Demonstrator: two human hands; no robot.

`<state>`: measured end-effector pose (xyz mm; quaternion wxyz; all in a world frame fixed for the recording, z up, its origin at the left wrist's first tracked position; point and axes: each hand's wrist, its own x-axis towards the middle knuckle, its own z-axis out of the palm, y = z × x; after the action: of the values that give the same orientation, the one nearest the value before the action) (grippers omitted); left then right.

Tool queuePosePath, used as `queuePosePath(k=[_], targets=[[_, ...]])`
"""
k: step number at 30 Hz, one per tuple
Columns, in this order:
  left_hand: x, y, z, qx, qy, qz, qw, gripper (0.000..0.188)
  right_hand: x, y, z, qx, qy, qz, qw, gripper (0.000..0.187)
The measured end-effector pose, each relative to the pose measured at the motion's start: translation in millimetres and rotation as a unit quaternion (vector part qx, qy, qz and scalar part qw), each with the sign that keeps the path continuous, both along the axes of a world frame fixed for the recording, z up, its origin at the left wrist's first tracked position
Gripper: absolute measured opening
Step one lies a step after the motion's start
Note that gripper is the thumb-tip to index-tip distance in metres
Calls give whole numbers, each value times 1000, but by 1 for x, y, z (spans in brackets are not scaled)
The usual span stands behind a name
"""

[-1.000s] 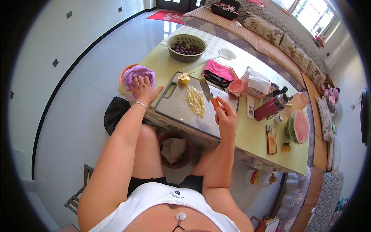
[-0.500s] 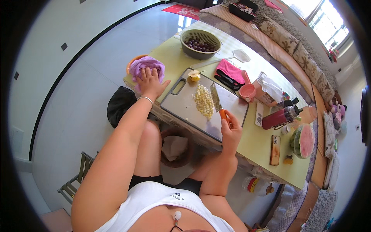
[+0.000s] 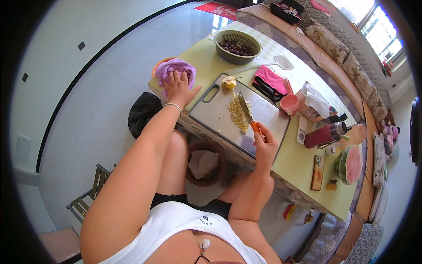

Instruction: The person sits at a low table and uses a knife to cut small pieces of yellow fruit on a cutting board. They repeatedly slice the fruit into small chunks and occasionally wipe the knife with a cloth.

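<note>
My left hand (image 3: 178, 88) lies with its fingers spread on a bunched purple cloth (image 3: 163, 71) at the table's left corner. In my right hand (image 3: 266, 141) is a kitchen knife (image 3: 245, 109), gripped by its orange handle. Its blade slants over a pile of small pale-yellow chopped pieces (image 3: 236, 115), and the tip points away from me. The pile sits on a grey-edged cutting board (image 3: 220, 121). Near the board's far-left corner rests a cut piece of pale fruit with yellow skin (image 3: 229, 82).
Beyond the board stand a green colander (image 3: 228, 56) of dark round fruit and a white spatula (image 3: 283, 62). Rightward are a pink cloth (image 3: 271, 79), pink cup (image 3: 289, 104), tissue box (image 3: 309, 105), remote (image 3: 301, 130), flask (image 3: 325, 134), phone (image 3: 317, 172) and cut watermelon (image 3: 349, 165). A bin (image 3: 191, 174) stands below.
The knife has shifted left relative to the board, from beside the chopped pile to over it. My left hand stays on the purple cloth. The whole view has shifted slightly.
</note>
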<state>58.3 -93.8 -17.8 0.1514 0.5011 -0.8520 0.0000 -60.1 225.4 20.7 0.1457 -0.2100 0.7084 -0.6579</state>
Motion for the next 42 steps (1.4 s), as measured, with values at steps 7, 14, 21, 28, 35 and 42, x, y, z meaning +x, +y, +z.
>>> queuePosePath(k=[7, 14, 21, 28, 35, 42], targets=[[1, -4, 0, 11, -27, 4, 1000, 94, -4, -2, -8, -2, 4, 20, 1000, 32], [-1, -2, 0, -4, -12, 8, 1000, 94, -2, -4, -6, -34, -26, 11, 999, 31], [-1, -3, -2, -8, -4, 7, 1000, 89, -3, -4, -7, -13, -24, 26, 999, 29], [-1, -3, -3, -19, 1, 7, 1000, 87, 0, -3, -2, -39, -30, 28, 998, 29], [-1, -3, -5, -30, 8, 4, 1000, 84, -3, -5, -10, -48, -22, 46, 998, 29], [0, -7, -10, -46, 15, 9, 999, 80, 4, -3, 6, -44, -38, 50, 997, 28]])
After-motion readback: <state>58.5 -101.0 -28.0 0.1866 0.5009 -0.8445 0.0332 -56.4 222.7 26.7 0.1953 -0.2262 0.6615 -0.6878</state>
